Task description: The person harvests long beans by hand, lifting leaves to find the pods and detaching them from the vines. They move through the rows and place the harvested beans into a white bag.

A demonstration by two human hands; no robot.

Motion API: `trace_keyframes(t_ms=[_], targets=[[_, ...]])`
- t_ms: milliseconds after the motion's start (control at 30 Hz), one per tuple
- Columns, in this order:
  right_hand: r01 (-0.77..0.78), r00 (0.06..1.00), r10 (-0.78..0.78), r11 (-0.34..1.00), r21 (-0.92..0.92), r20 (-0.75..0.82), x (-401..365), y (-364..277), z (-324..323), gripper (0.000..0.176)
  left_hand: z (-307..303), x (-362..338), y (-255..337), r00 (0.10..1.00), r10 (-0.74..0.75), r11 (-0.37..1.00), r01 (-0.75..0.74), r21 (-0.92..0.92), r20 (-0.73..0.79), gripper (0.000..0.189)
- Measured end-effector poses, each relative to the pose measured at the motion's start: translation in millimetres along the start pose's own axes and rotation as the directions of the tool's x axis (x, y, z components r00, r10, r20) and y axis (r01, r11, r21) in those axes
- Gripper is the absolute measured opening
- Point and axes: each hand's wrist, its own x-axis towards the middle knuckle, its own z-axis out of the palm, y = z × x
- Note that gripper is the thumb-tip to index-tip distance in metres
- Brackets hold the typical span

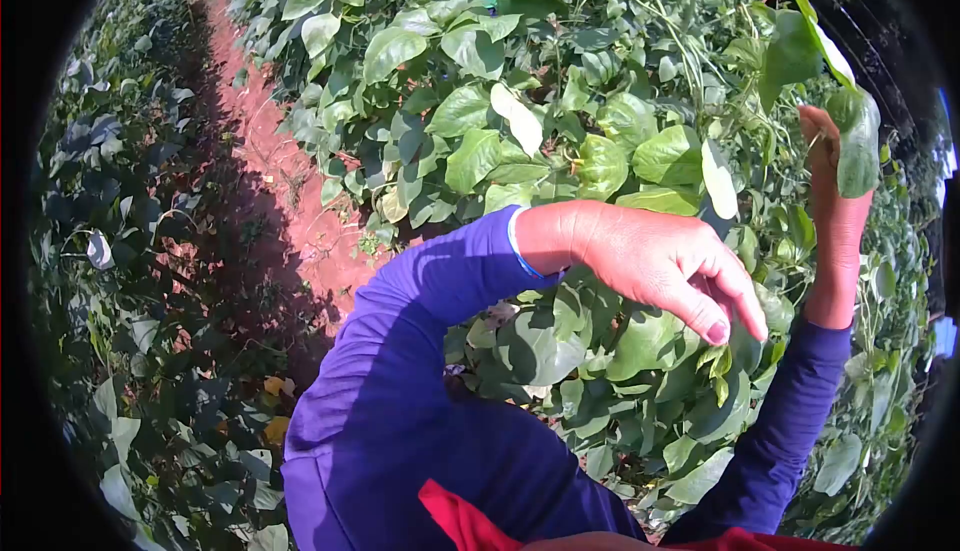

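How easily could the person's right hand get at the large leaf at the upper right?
Probably easily: the right hand is raised into the leafy vines, and the large leaf lies against its fingers with nothing between them. Whether it already grips the leaf cannot be told.

Left hand (655, 266), in a violet-blue long sleeve (420, 351), hangs bent at the wrist, fingertips (722, 329) pointing down, just above the broad green heart-shaped vine leaves (540, 346). Whether it grips anything cannot be told.

Right hand (832, 186) is raised against one large green leaf (858, 141) and partly hidden by it.

A bare red-earth path (270, 156) runs along the left of the row.
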Motion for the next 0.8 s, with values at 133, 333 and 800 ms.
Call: trace_keyframes(t_ms=[133, 333, 800], targets=[[-0.342, 0.927, 0.299, 0.922, 0.182, 0.225, 26, 77, 45, 0.036, 9, -69, -29, 0.919, -0.033, 0.989, 0.087, -0.121, 0.392, 0.054], [-0.336, 0.862, 0.324, 0.941, -0.040, 0.390, 20, 109, 70, 0.035, 49, -169, -81, 0.957, -0.223, 0.746, 0.291, -0.599, 0.186, 0.064], [-0.455, 0.721, 0.396, 0.890, -0.042, 0.568, -192, -200, -115, 0.050, 339, -660, -52, -0.247, -0.957, -0.273, 0.943, 0.191, -0.150, 0.038]])
